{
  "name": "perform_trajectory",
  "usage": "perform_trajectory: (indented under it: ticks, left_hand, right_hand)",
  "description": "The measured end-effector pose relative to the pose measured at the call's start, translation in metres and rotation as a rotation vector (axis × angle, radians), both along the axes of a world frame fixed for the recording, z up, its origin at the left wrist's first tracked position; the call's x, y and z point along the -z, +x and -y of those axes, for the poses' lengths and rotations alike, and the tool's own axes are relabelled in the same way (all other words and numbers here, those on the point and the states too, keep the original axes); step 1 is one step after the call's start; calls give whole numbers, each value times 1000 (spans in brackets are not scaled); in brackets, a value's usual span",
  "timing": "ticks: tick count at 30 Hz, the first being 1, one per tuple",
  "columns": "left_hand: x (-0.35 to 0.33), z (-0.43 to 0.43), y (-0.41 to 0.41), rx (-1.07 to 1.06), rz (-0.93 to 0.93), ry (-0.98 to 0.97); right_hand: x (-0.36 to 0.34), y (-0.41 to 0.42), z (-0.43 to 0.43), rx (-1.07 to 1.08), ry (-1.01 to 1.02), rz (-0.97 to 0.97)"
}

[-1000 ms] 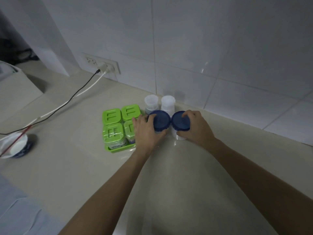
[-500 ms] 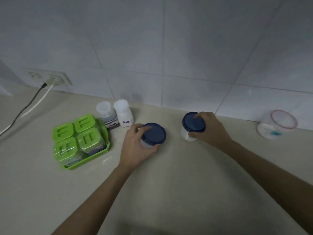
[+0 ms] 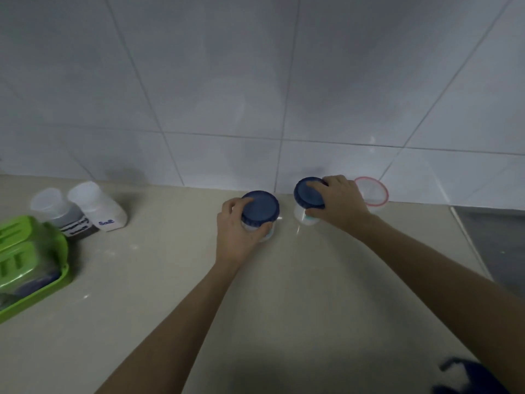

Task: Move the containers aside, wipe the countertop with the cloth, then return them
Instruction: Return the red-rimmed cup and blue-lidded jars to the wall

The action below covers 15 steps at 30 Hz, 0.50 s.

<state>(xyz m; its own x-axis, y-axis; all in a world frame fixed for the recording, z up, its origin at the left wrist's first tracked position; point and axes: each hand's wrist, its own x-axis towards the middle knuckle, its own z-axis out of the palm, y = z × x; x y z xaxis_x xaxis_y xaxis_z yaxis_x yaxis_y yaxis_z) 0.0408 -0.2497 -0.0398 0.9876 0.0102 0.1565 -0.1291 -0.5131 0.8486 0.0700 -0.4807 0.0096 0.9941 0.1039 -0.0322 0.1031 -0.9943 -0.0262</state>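
Two clear jars with dark blue lids stand on the beige countertop (image 3: 176, 280) near the tiled wall. My left hand (image 3: 235, 234) grips the left jar (image 3: 261, 207) around its lid and side. My right hand (image 3: 341, 206) grips the right jar (image 3: 308, 194), which leans a little to the left. At the far left sit a green tray (image 3: 42, 282) of green-lidded boxes, a dark-filled shaker (image 3: 65, 214) and a white salt shaker (image 3: 99, 209). No cloth is clearly in view.
A clear tub with a pink rim (image 3: 373, 193) stands against the wall just behind my right hand. A grey metal surface (image 3: 497, 240) begins at the right edge of the counter. Something dark blue (image 3: 471, 376) shows at the bottom right corner.
Both hands have carried the blue-lidded jars to the right, away from the green tray and shakers. The right jar now sits next to the pink-rimmed tub.
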Motion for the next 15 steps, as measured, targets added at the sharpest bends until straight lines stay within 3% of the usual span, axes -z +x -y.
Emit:
perform_trajectory:
  ticks: [6,15]
  left_hand:
    - [-3,32,28,77,36,100]
    - [-4,84,49,99,22,116]
  right_hand:
    - [0,11,21,-139,-117,47]
    - [-4,8,45,-124,-226,42]
